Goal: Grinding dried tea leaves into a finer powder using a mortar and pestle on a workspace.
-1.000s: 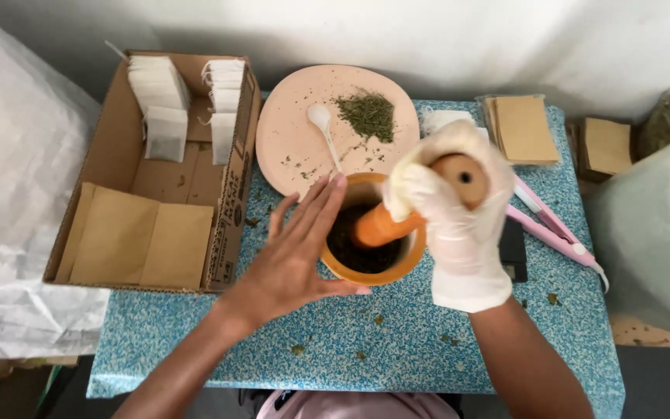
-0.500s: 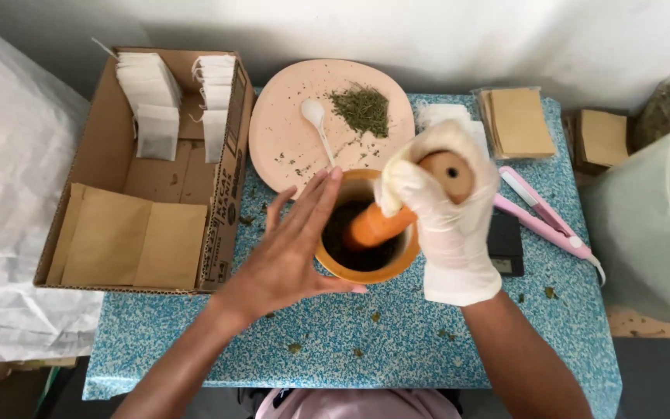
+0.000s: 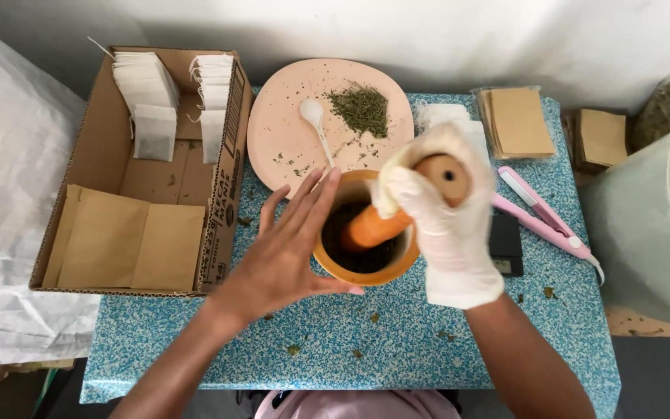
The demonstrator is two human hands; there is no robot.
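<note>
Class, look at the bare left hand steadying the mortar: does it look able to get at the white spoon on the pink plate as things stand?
Probably yes. The left hand rests open against the mortar, holding nothing, and the white spoon lies uncovered on the pink plate just beyond its fingers, with nothing between.

A small home packing station: a speckled blue counter [image 3: 397, 341] with a cardboard box [image 3: 94, 155] of tea bags [image 3: 145, 85], kraft pouches [image 3: 517, 120] and dried herbs [image 3: 362, 109].

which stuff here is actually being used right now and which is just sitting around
In use: pestle gripped by gloved right hand; mortar steadied by bare left hand.

Lying about: pink plate, white spoon, cardboard box, brown envelopes, pink sealer.
</note>
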